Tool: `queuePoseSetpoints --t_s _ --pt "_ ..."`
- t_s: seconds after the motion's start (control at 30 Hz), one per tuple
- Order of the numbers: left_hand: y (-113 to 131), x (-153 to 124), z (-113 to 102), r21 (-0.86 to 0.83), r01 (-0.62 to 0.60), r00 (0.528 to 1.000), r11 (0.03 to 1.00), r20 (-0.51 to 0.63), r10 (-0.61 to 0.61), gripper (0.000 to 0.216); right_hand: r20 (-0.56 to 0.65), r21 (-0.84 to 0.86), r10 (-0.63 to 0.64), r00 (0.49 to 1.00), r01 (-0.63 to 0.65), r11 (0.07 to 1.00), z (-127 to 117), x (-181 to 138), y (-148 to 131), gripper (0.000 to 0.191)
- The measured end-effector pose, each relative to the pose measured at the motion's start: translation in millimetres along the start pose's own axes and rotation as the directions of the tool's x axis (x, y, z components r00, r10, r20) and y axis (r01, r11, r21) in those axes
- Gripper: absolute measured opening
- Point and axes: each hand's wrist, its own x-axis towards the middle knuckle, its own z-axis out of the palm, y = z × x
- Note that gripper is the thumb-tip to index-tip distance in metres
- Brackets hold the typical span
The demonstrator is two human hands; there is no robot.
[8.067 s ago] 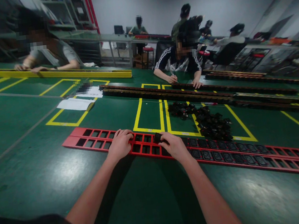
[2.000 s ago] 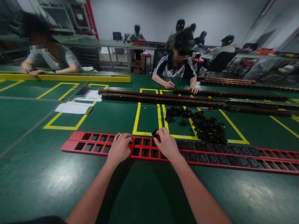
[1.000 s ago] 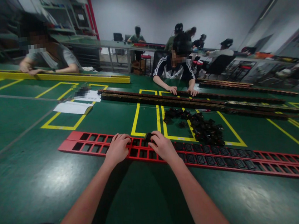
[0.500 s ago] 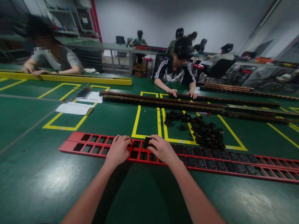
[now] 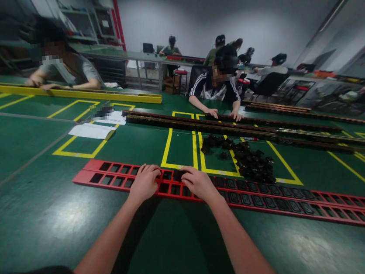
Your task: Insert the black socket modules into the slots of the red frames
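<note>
A long red slotted rail [image 5: 122,188] lies across the green table before me, with two rows of rectangular openings. Black socket modules [image 5: 257,201] fill several openings to the right of my hands. My right hand [image 5: 199,182] has its fingertips on one black socket module [image 5: 177,175] at an opening in the far row. My left hand [image 5: 144,183] grips the rail a little to the left, fingers bent over its far part; its fingertips are partly hidden. Between the hands, openings show bare. Behind the rail lies a heap of loose black socket modules [image 5: 253,162].
Long dark rails [image 5: 201,128] lie across the table beyond the heap, where a co-worker's hands [image 5: 236,113] rest. Another person sits behind a yellow rail [image 5: 98,96] at the far left. Papers [image 5: 91,132] lie on the table, which bears yellow tape outlines.
The black socket module under my right fingers sits lower and flatter at its opening. My left hand has hardly moved, and the view has shifted slightly.
</note>
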Motion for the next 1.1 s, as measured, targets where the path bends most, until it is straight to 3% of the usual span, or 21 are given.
queuePoseSetpoints --t_s 0.17,0.33,1.1 --pt "0.3 0.3 0.1 -0.003 0.006 1.000 1.000 -0.003 -0.006 0.034 0.004 0.028 -0.005 1.000 0.005 1.000 -0.5 1.2 -0.5 0.015" --pt "0.6 0.0 -0.4 0.000 0.004 1.000 1.000 0.001 -0.004 0.034 0.042 0.068 0.039 0.998 -0.042 0.997 -1.5 3.4 -2.1 0.034" --pt "2.2 0.3 -2.5 0.014 -0.004 1.000 1.000 0.009 0.003 0.036 0.051 0.037 0.026 0.998 -0.028 0.999 -3.6 4.1 -3.5 0.023"
